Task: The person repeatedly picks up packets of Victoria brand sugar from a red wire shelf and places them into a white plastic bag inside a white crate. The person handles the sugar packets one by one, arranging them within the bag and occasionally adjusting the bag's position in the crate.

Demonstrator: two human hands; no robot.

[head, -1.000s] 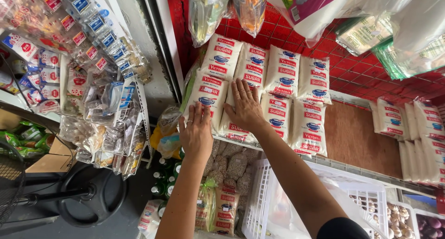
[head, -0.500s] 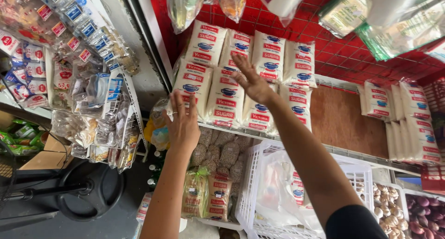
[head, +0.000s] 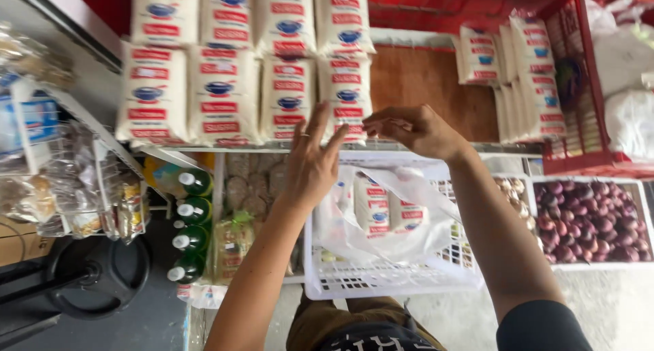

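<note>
Neither hand grips anything: the left hand [head: 312, 162] hangs with fingers spread and palm empty, its fingertips just below the front lip of the shelf [head: 436, 85], while the right hand [head: 417, 128] is loosely curled, thumb and forefinger close together at its nine o'clock, and I cannot see anything pinched there, though the tips are small in this view. Starting at nine o'clock of the frame, hanging strips of small packets [head: 41, 167] are blurred and cut by the edge, so their contents are hard to tell. Beside them, green bottles with white caps [head: 189, 232] stand in a column, probably stacked tight to save room. At eleven to twelve o'clock, white sacks with red and blue labels [head: 221, 96] lie flat in overlapping rows on the shelf, a way that keeps their fronts showing; the top row runs out of view. Directly beneath both hands, a white plastic basket [head: 381, 279] holds a clear plastic bag [head: 392, 218] with two of the same white sacks [head: 388, 208] inside, the bag's mouth open toward the hands. At one o'clock more sacks stand on edge [head: 524, 72]. At three o'clock a tray of purple onions [head: 593, 218] is partly hidden behind the right forearm, and the pale bulbs [head: 507, 187] next to it are mostly covered.
</note>
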